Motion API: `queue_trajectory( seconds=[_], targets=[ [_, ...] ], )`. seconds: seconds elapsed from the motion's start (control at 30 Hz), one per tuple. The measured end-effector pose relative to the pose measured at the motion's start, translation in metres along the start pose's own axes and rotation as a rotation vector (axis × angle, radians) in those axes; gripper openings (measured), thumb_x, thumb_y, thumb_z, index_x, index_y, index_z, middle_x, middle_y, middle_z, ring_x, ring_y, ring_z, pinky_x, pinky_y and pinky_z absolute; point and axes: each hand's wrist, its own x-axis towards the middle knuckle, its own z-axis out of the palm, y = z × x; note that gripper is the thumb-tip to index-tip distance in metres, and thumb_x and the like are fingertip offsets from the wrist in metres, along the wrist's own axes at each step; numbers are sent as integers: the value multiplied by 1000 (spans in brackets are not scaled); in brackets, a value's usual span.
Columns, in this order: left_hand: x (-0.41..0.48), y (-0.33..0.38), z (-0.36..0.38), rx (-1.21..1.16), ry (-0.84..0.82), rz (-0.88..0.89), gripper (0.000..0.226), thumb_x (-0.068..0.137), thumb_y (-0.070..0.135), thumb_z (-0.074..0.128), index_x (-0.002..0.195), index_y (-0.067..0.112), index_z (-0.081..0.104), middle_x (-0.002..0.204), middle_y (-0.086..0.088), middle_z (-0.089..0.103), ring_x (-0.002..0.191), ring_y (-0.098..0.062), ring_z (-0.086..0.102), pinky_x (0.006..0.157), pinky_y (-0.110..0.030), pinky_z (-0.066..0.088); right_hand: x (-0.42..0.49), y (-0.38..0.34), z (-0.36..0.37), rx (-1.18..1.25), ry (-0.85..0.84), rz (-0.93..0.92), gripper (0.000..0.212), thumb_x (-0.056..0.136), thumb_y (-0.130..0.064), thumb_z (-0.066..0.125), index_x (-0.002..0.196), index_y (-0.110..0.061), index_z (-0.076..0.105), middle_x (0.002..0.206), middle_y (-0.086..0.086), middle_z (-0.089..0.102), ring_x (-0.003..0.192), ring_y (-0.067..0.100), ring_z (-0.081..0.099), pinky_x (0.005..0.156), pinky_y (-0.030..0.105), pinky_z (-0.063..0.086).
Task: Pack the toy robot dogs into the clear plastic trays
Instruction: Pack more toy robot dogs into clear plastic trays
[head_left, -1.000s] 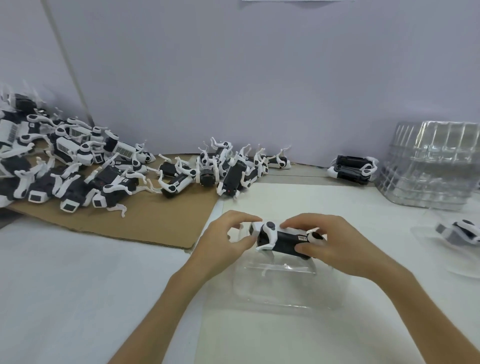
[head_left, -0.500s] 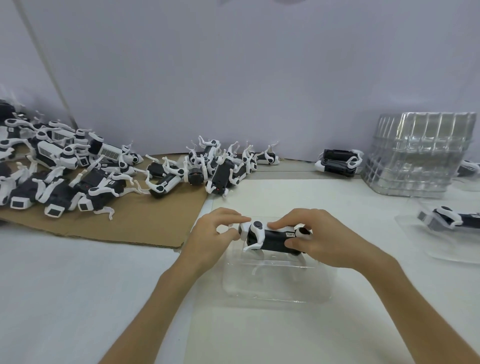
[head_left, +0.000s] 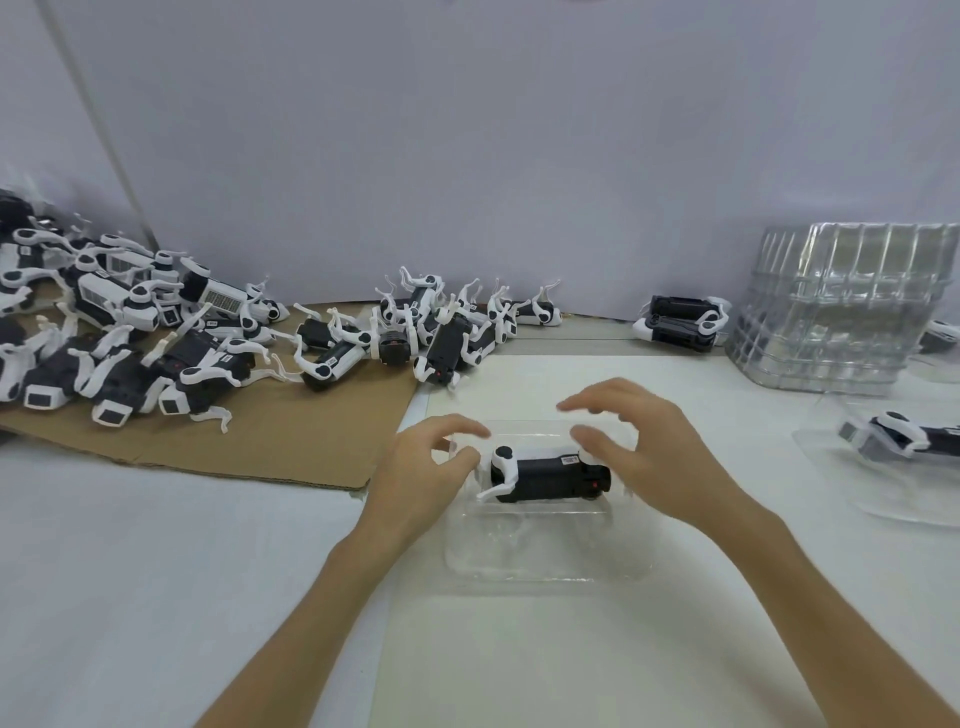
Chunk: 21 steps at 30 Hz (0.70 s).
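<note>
Black toy dog (head_left: 550, 475) in tray (head_left: 545, 571), label (head_left: 570, 460) illegible, left hand (head_left: 421, 478), right hand (head_left: 654, 457) both spread

The toy robot dog (head_left: 550, 475) in front of me looks like hard moulded plastic, its body matt black and its legs and head smooth white with a faint sheen, as on the heaped dogs (head_left: 130, 358) to my left. The tray (head_left: 545, 566) under it is thin clear plastic, glossy and full of glare, like the stack of trays (head_left: 841, 312). The cardboard sheet (head_left: 291, 436) is matt brown with a raw edge, and my table (head_left: 130, 571) is smooth matt white.
</note>
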Motion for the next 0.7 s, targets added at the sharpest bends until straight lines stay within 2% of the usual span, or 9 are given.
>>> queue_trajectory(
  seconds=[0.1, 0.17, 0.27, 0.33, 0.43, 0.5, 0.57, 0.63, 0.7],
  targets=[
    [1, 0, -2, -4, 112, -76, 36, 82, 29, 60, 117, 41, 59, 107, 20, 65, 95, -1, 62, 78, -27, 46, 3, 14, -7, -4, 14, 259, 33, 99, -40, 51, 130, -31, 58, 124, -13, 56, 108, 5, 54, 88, 21, 37],
    [4, -3, -3, 9, 129, -193, 38, 89, 31, 62, 125, 35, 53, 111, 15, 63, 96, -8, 61, 82, -33, 46, 4, 27, -7, 5, -113, 484, 46, 99, -54, 39, 135, -28, 52, 128, -11, 51, 112, 9, 48, 91, 27, 32],
    [5, -9, -3, 68, 101, -287, 35, 93, 39, 57, 127, 28, 58, 115, 11, 62, 99, -13, 58, 82, -31, 42, 4, 33, 1, 137, -261, 652, 55, 86, -75, 31, 107, -34, 61, 112, -16, 55, 103, 7, 53, 88, 28, 34],
    [6, -9, -4, 66, 107, -262, 36, 95, 38, 56, 128, 26, 60, 118, 9, 62, 103, -14, 58, 85, -31, 42, 4, 28, 6, 214, -251, 643, 53, 72, -83, 32, 92, -42, 60, 101, -25, 58, 91, -5, 55, 83, 25, 37],
    [8, -6, -7, -82, 71, -149, 39, 98, 37, 56, 136, 30, 55, 132, 10, 59, 110, -8, 59, 90, -29, 43, 3, 22, 8, 390, -214, 584, 41, 69, -82, 42, 97, -59, 62, 100, -32, 64, 86, -9, 66, 80, 20, 43],
    [6, 1, -10, -245, -15, -102, 48, 93, 51, 62, 137, 54, 45, 136, 28, 51, 119, 9, 53, 97, -26, 44, 3, 20, 8, 491, -180, 508, 31, 72, -77, 49, 99, -68, 60, 105, -27, 68, 82, -1, 70, 82, 23, 50],
    [2, 4, -10, -338, -83, -144, 71, 72, 68, 71, 131, 72, 32, 133, 43, 42, 128, 13, 43, 101, -32, 49, 3, 19, 8, 515, -157, 425, 34, 73, -71, 53, 107, -71, 54, 108, -27, 68, 87, 0, 69, 85, 24, 51],
    [0, 5, -8, -362, -110, -161, 73, 59, 67, 77, 116, 82, 33, 116, 54, 47, 116, 19, 48, 85, -27, 58, 3, 19, 9, 541, -152, 371, 45, 76, -67, 55, 121, -63, 49, 114, -26, 68, 100, 4, 68, 91, 28, 50],
    [0, 2, -4, -427, -111, -123, 70, 57, 58, 82, 107, 81, 39, 105, 52, 54, 98, 23, 56, 69, -17, 56, 4, 21, 9, 571, -141, 335, 49, 80, -64, 63, 126, -58, 50, 111, -25, 69, 101, 4, 66, 94, 34, 48]
  ],
)
